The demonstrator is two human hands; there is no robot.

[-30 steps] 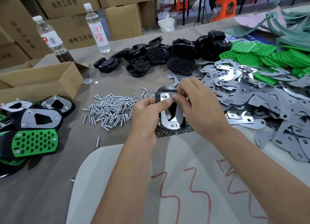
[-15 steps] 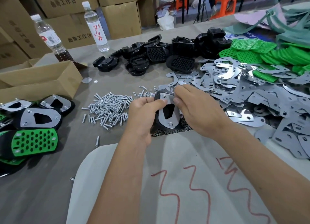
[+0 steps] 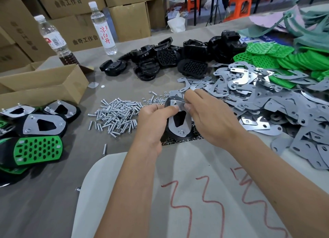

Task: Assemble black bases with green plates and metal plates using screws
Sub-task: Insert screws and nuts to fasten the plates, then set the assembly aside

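Holding a black base point(image 3: 169, 130) with a metal plate point(image 3: 179, 120) on it, above the table's nut pile.

Left hand point(image 3: 153, 120) grips its left edge, thumb on the plate; right hand point(image 3: 210, 120) pinches the top corner. Behind, a water bottle point(image 3: 103, 29) reads 凉白开 in red, and cardboard boxes point(image 3: 128, 20) read 曲奇工作台.

Both hands meet mid-table, left hand point(image 3: 153, 120) and right hand point(image 3: 211, 120) with fingers curled, pinching.
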